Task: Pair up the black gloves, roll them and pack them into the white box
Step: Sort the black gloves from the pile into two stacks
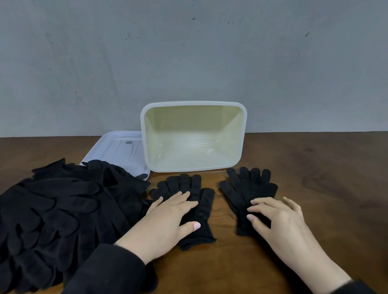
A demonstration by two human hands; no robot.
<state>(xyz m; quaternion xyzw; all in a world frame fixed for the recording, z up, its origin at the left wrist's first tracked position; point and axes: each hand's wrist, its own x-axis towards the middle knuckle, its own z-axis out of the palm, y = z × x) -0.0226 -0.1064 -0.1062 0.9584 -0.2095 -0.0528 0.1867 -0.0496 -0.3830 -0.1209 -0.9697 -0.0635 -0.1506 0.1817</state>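
Note:
Two black gloves lie flat side by side on the brown table, fingers pointing away from me. My left hand [167, 219] rests flat on the left glove [185, 185], fingers straight. My right hand [278, 221] touches the palm of the right glove [249, 184] with spread, slightly bent fingers. The white box [196, 169] stands just behind the two gloves, tipped up so its empty inside faces me. A large heap of black gloves [58, 215] covers the table's left side.
The box's clear lid [119, 148] lies flat to the left of the box, partly under the heap. A grey wall rises right behind the table. Bare brown table [334, 174] stretches to the right.

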